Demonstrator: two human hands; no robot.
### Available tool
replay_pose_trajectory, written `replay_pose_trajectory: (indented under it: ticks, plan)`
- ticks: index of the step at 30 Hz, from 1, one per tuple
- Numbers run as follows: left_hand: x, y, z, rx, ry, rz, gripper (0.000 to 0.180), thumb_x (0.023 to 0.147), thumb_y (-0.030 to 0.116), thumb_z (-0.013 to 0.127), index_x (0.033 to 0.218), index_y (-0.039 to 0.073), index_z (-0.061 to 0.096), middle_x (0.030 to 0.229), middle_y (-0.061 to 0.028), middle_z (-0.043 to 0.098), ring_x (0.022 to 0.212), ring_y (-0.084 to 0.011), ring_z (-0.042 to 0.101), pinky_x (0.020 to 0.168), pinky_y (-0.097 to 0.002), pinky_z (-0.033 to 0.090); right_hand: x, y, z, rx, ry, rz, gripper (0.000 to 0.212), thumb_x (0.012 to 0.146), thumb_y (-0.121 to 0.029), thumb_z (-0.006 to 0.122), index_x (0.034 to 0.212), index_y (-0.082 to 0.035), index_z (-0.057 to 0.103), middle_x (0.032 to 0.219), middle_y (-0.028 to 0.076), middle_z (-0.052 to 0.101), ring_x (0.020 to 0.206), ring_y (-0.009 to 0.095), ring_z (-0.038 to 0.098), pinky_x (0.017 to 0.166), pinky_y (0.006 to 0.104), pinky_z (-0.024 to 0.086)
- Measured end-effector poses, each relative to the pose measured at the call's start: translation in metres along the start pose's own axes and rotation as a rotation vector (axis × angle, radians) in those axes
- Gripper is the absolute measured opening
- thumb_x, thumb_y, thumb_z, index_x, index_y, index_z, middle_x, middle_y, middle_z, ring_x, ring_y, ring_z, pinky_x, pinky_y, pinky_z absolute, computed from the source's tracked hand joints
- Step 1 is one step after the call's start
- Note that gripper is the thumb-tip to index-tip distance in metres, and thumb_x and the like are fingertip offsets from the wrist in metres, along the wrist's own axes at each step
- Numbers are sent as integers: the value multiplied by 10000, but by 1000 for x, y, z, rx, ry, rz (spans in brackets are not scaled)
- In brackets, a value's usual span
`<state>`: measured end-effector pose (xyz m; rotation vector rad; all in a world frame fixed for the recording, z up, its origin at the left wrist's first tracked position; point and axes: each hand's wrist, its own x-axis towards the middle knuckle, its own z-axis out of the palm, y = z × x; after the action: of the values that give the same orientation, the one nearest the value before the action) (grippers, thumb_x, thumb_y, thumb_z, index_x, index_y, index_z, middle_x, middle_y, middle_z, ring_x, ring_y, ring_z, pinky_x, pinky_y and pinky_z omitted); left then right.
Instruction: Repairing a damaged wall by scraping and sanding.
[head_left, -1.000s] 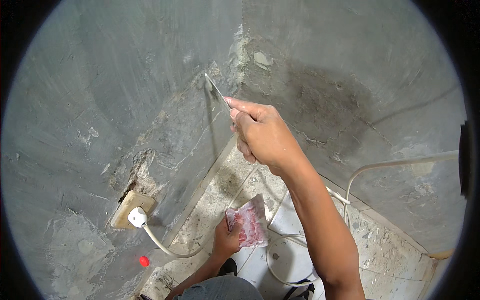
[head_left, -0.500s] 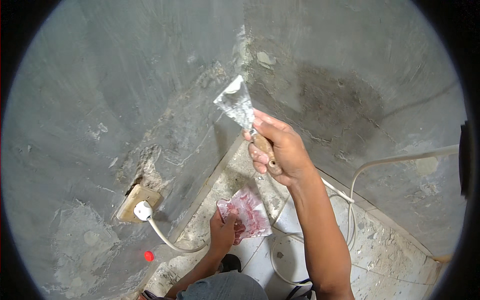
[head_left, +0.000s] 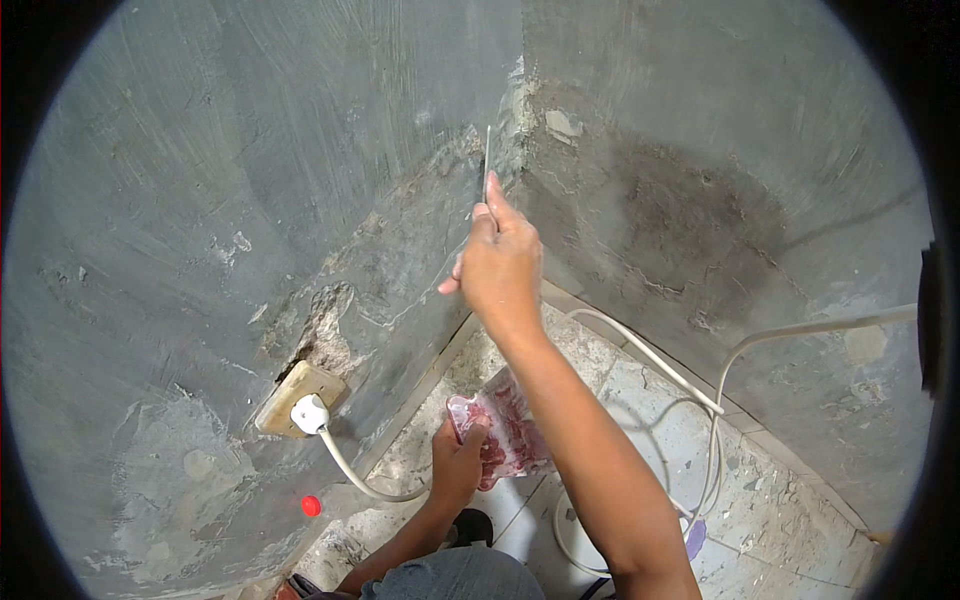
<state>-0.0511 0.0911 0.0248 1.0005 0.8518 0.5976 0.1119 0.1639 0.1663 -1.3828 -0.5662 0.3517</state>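
I am gripping one putty knife (head_left: 486,165) in my closed right hand (head_left: 500,265), its blade edge-on against the wall corner (head_left: 520,110). My left hand (head_left: 458,462) is closed, holding one pinkish plastic bag (head_left: 505,432) low over the floor (head_left: 660,420).

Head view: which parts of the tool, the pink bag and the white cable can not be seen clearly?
- Scraper blade: seen edge-on, its face is not visible; the right hand covers the handle.
- Pink bag: contents too small to tell; the right forearm crosses it, and the left hand covers one edge.
- White cable: its floor end passes behind the left hand.
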Motion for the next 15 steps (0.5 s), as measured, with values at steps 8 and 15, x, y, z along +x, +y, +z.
replay_pose_trajectory:
  ticks: [8,15]
  plan:
    - [4,6,-16,-59,-4,-41,113,932,138,543,972,35,560,793,-7,591,630,-66,551,554,-239,494,8,15,34,-338,178,-294,419,945,-102,426,1334,52,427,857,224,578,549,275,601,527,356,527]
    - [9,5,-11,-38,-1,-33,105,931,122,542,981,31,558,803,-14,593,630,-72,551,558,-239,505,-33,-5,-3,-496,-51,-227,417,909,-80,459,1300,65,462,867,273,556,841,394,578,788,459,440]
